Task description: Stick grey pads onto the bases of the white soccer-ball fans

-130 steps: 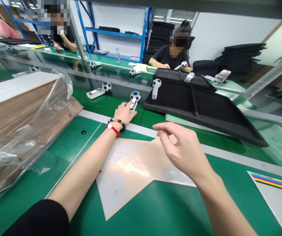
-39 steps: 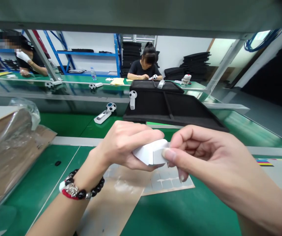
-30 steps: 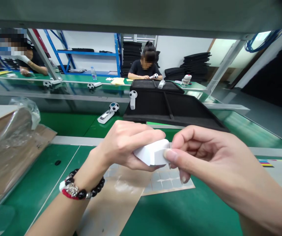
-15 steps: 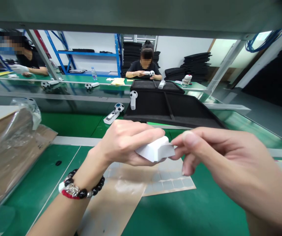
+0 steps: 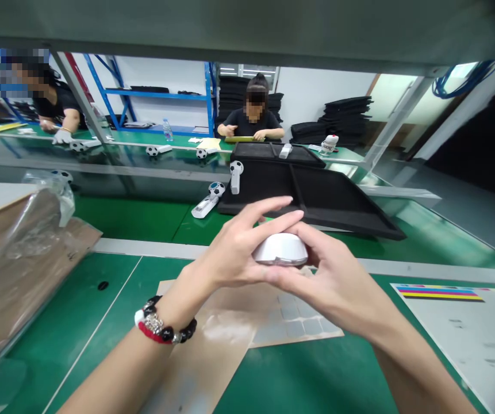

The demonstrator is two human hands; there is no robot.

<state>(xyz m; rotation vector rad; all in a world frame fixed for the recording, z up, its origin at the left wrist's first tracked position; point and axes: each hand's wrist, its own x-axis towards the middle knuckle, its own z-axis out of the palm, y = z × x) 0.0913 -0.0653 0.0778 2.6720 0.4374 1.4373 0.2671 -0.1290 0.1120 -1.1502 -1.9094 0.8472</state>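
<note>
Farthest left of the left hand (image 5: 235, 251), a plastic-wrapped stack of brown boards (image 5: 27, 270) lies on the bench, and a small black disc (image 5: 103, 286) sits between stack and wrist. Just beyond the left knuckles lies a football-headed device (image 5: 208, 201). The left hand curls round the near-side white piece (image 5: 281, 249), two fingers reaching over its top. Tan-edged sheets (image 5: 305, 328) lie beneath both hands. The right hand (image 5: 336, 273) closes on the piece's other side, thumb below. Beyond it rests a black tray (image 5: 346, 198); well to its right, a colour-striped sheet (image 5: 458, 333).

Even, light pressure from both sides would likely keep the piece from twisting; its underside is hidden, so fingertips are probably best kept along the edges, wrists steady.
</note>
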